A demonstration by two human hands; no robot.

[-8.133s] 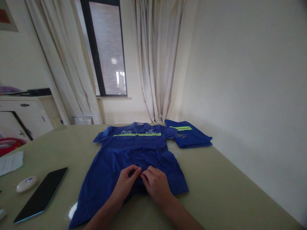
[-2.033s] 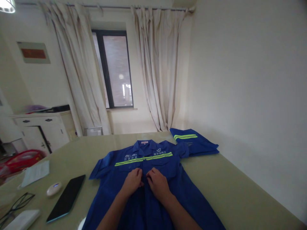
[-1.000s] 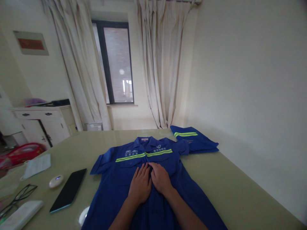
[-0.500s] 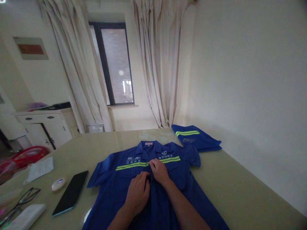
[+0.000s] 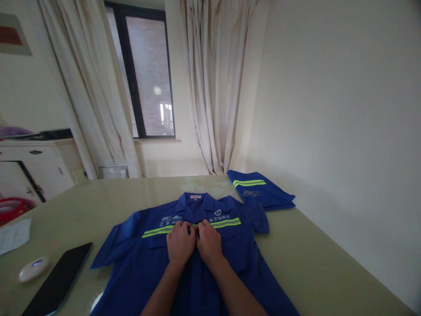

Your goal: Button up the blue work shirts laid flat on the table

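A: Item 1, the blue shirt (image 5: 141, 267): where?
B: Face up on the desk (image 5: 329, 276), collar away from the person, short sleeves spread, lower part running out of view.

A: Hands, 2, bare. State?
B: Left hand (image 5: 180, 243) and right hand (image 5: 209, 240): fingers curled nearly closed, tips drawn together on the front opening, pinching cloth at the reflective stripe (image 5: 226, 223).

A: Changes on record?
B: 0.5 s ago, the left hand lay lower, below the stripe; now the 2 are level, side by side. 8.1 s ago, both worked near the hem.

A: Obstructions?
B: The hands cover the stripe's middle and the end of the lettering on the left of the view. The collar shows uncovered above them.

A: Remaining stock?
B: Folded blue garment (image 5: 276, 195), 1, with a yellow-green stripe, just beside the shirt's sleeve at the right of the view. To the left: dark tablet (image 5: 61, 278), 1; white oval device (image 5: 33, 268), 1, lit; pale sheet (image 5: 15, 237), 1. Round white item (image 5: 97, 300), 1, partly hidden at the shirt's edge. Beyond the desk: red basin (image 5: 13, 210), 1; white cabinet (image 5: 49, 166), 1.
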